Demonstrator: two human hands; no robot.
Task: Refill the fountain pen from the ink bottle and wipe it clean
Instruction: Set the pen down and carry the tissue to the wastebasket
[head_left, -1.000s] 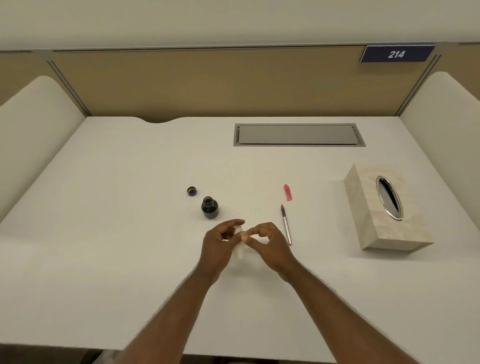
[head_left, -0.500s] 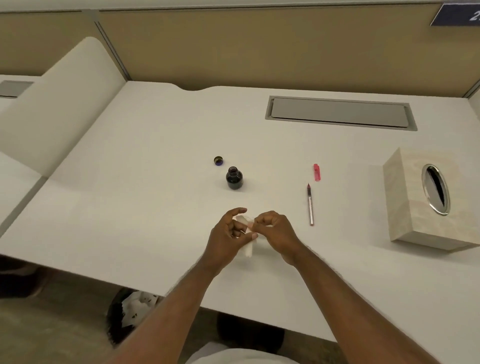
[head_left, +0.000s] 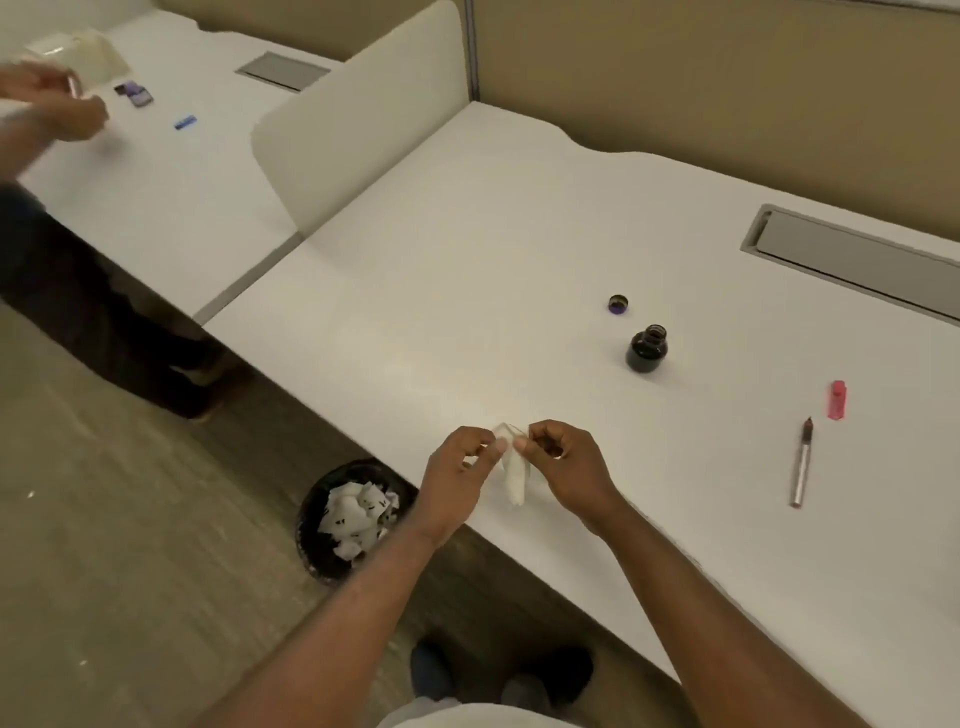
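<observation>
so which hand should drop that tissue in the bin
Left, probably. Both hands pinch the tissue, but the left hand is over the desk's near edge, on the side of the waste bin on the floor. The right hand would have to cross over.

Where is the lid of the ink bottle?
In the head view, the small purple lid lies on the white desk, right of centre, just behind and left of the open ink bottle.
</observation>
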